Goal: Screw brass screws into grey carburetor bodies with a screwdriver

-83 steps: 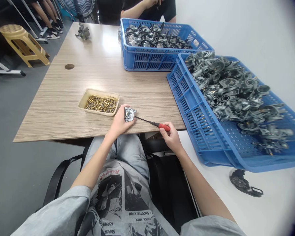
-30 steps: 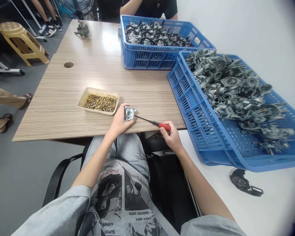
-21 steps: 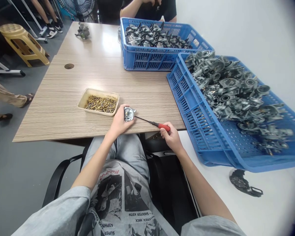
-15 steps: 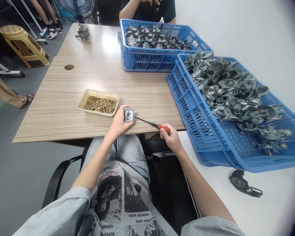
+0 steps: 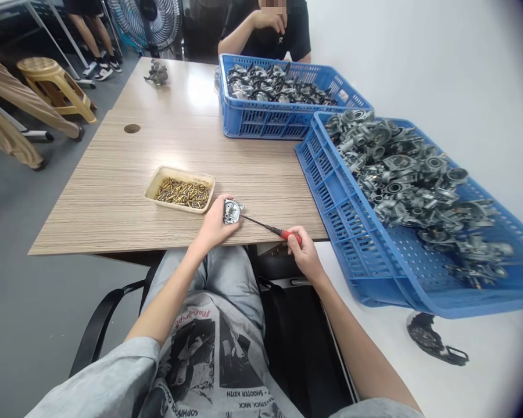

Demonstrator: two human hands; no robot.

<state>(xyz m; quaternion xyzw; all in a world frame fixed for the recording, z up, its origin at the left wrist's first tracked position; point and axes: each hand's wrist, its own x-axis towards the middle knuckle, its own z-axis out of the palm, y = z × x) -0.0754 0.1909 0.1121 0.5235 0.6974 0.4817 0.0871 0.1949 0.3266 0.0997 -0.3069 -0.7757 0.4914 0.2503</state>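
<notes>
My left hand [image 5: 213, 227] is closed around a small grey metal part [image 5: 232, 211] and holds it on the wooden table [image 5: 113, 180] near the front edge. My right hand [image 5: 304, 255] grips the red handle of a thin screwdriver [image 5: 270, 227]. The screwdriver's dark shaft runs up and left, and its tip meets the metal part. A shallow beige tray [image 5: 179, 191] of small brass screws lies just left of my left hand.
A blue crate [image 5: 331, 197] piled with grey metal castings lies tilted at my right. A second blue crate [image 5: 265, 116] of parts stands behind it, with a person seated beyond. A lone metal part [image 5: 157, 72], a yellow stool [image 5: 56, 87] and a fan are at the far left.
My hands, the part and the screwdriver keep their hold and place. The view has tilted up slightly. A person's legs at the left have walked further back along the floor.
</notes>
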